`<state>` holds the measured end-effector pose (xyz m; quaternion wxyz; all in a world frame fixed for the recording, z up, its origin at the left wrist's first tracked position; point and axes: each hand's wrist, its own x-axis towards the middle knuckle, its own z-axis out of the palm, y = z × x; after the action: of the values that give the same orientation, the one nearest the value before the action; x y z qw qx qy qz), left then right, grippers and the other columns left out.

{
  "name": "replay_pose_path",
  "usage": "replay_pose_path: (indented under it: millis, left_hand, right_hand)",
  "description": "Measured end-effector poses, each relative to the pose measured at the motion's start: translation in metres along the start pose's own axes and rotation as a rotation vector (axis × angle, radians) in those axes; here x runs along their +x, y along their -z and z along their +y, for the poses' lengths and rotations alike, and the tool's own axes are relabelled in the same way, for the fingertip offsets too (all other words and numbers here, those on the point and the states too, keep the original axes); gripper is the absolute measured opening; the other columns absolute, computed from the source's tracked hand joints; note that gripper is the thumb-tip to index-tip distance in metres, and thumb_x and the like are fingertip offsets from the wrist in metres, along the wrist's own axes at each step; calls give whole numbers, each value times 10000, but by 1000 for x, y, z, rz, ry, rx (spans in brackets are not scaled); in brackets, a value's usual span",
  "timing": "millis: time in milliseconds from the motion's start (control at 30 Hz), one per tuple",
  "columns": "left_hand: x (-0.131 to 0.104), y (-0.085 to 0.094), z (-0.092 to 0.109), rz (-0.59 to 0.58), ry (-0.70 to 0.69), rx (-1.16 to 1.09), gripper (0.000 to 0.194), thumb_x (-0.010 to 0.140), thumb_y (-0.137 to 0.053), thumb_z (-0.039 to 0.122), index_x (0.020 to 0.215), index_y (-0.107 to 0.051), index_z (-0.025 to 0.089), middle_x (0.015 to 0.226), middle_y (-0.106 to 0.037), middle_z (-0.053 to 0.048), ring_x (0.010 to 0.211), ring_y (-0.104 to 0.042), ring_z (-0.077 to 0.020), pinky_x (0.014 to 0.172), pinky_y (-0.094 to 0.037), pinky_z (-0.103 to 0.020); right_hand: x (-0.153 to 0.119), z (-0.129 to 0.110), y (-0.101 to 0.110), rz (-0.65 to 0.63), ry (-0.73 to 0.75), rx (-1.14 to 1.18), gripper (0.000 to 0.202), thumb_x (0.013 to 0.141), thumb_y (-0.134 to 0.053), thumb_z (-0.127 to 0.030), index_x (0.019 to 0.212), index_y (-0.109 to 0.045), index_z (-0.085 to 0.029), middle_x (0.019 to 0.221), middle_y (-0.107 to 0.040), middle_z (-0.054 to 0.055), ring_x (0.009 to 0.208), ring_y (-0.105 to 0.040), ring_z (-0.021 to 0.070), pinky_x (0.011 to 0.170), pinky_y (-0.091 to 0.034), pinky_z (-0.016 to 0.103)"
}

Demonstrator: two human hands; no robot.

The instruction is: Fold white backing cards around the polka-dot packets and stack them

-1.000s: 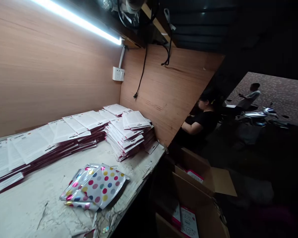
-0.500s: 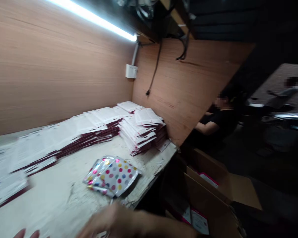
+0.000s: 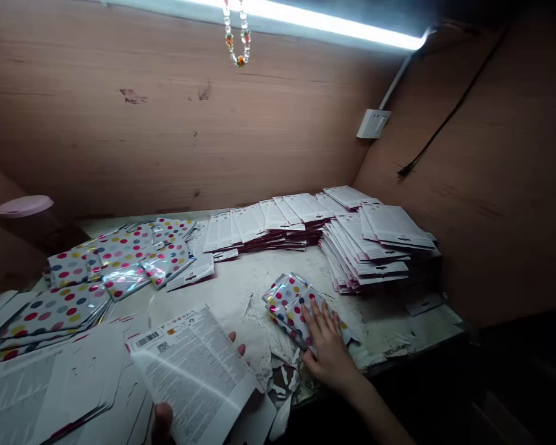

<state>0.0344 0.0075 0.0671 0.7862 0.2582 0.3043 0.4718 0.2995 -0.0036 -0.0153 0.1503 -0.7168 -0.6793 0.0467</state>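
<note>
The envelope [image 3: 197, 371] slants over the bench [image 3: 231, 281], grasped by the left hand [image 3: 162, 420]; a slack hold could drop it. Farther right, the right hand [image 3: 328, 349] rests, fingers [image 3: 317, 316] spread unclenched, on the dotted packet [image 3: 283, 298] lying on the bench; dragging might snag the torn surface [image 3: 285, 374].

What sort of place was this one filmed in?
Probably a small packing workstation: stacks of printed white packets and several polka-dot pouches lie on a worn tabletop, lit by a tube light.
</note>
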Motion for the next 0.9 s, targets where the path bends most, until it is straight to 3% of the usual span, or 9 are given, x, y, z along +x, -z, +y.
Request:
replay_pose_path:
  millis: [67, 167, 300, 367, 467, 533, 600, 767, 900]
  left_hand:
    - [4, 3, -3, 5, -3, -43, 371, 908, -548, 455, 1226, -567, 267, 1284, -569, -77, 1117, -569, -270, 887, -523, -440]
    - [10, 9, -5, 21, -6, -109, 607, 825, -529, 647, 1339, -499, 326, 1303, -595, -77, 1237, -499, -372, 957, -479, -547]
    - [19, 14, -1, 53, -11, -210, 879, 710, -544, 752, 1442, -387, 291, 1306, -616, -96, 1351, -361, -441, 1050, -374, -614]
    - [23, 13, 3, 36, 2, -291, 920, 731, -525, 743, 1466, -343, 220, 1355, -570, -144, 1358, -357, -431, 1081, -320, -612]
    - [30, 11, 6, 62, -22, -358, 924, 740, -523, 745, 1448, -368, 172, 1353, -558, -190, 1317, -414, -440, 1074, -305, -627]
    - [32, 8, 6, 120, -64, -357, 916, 723, -559, 737, 1422, -409, 163, 1324, -576, -195, 1286, -451, -441, 1064, -323, -621]
    - [33, 5, 6, 161, -98, -342, 908, 708, -597, 721, 1395, -446, 146, 1288, -598, -197, 1275, -464, -435, 1060, -345, -599]
    - [31, 1, 6, 195, -106, -320, 900, 674, -653, 711, 1348, -499, 134, 1214, -639, -190, 1256, -481, -428, 1057, -354, -584]
    - [28, 0, -1, 184, -99, -302, 905, 657, -672, 705, 1365, -483, 174, 1239, -632, -170, 1242, -498, -418, 1077, -322, -576]
  right_hand:
    - [-3, 6, -12, 61, 21, -15, 857, 699, -482, -49, 1513, -240, -165, 1579, -198, 110, 1452, -74, 370, 1118, -225, 618]
    - [-5, 14, -21, 224, 50, 11, 740, 782, -387, 4, 1487, -327, -213, 1477, -430, 94, 1404, -291, 354, 1070, -343, 612]
    - [-17, 3, 11, 419, 159, 361, 575, 907, -360, -51, 1439, -417, -262, 1373, -554, 85, 1285, -499, 291, 1060, -413, 544]
    - [-27, -10, 42, 329, 173, 655, 495, 938, -417, -116, 1400, -469, -287, 1357, -572, 64, 1229, -558, 262, 1028, -480, 448]
    - [-37, -32, 78, 64, 310, 934, 406, 955, -459, -205, 1340, -532, -314, 1279, -635, 49, 1131, -631, 255, 927, -562, 376]
    - [-38, -45, 88, -22, 477, 891, 392, 969, -437, -238, 1344, -529, -305, 1279, -633, 56, 1153, -617, 257, 968, -533, 404]
    - [-37, -54, 88, -1, 586, 730, 426, 984, -381, -209, 1391, -478, -289, 1310, -608, 64, 1219, -565, 250, 1027, -482, 436]
    - [-32, -61, 74, 77, 745, 397, 542, 949, -330, -104, 1481, -327, -204, 1392, -511, 96, 1331, -422, 292, 1048, -445, 474]
    - [-31, -81, 59, 85, 758, 350, 588, 912, -363, -74, 1491, -298, -148, 1411, -471, 135, 1328, -410, 319, 1012, -479, 467]
